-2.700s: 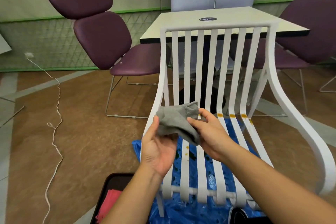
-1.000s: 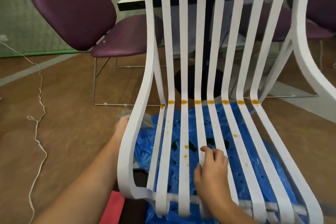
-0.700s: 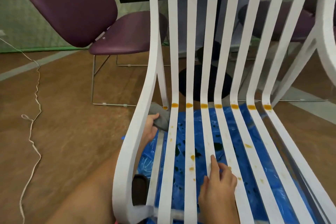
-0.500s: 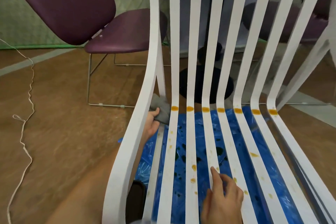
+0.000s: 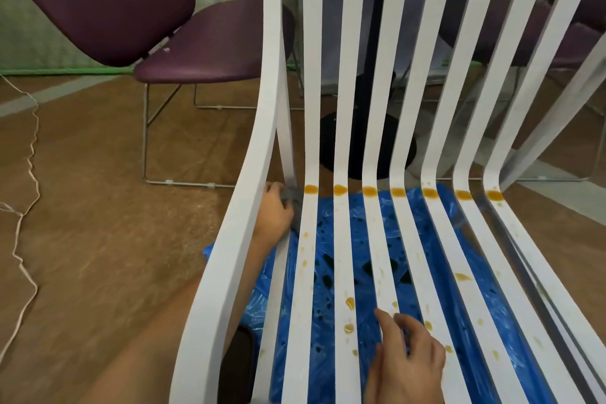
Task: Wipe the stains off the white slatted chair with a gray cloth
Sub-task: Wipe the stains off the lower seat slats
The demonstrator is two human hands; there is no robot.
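Gray cloth (image 5: 291, 195) in curled fingers of left hand (image 5: 273, 215); right hand (image 5: 405, 361), fingers loose, on white slatted chair (image 5: 311, 75)

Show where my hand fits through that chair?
Through the gaps between back slats of the white slatted chair, above the orange stain row. Crowded: the left bend, where the left hand holds the gray cloth, and by the right hand.

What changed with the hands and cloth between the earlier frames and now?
The right hand let go of the gray cloth and moved down onto the seat slats of the white slatted chair. The left hand kept the cloth and carried it past the left side rail to the first slat's bend. The orange stains on the other slats remain.
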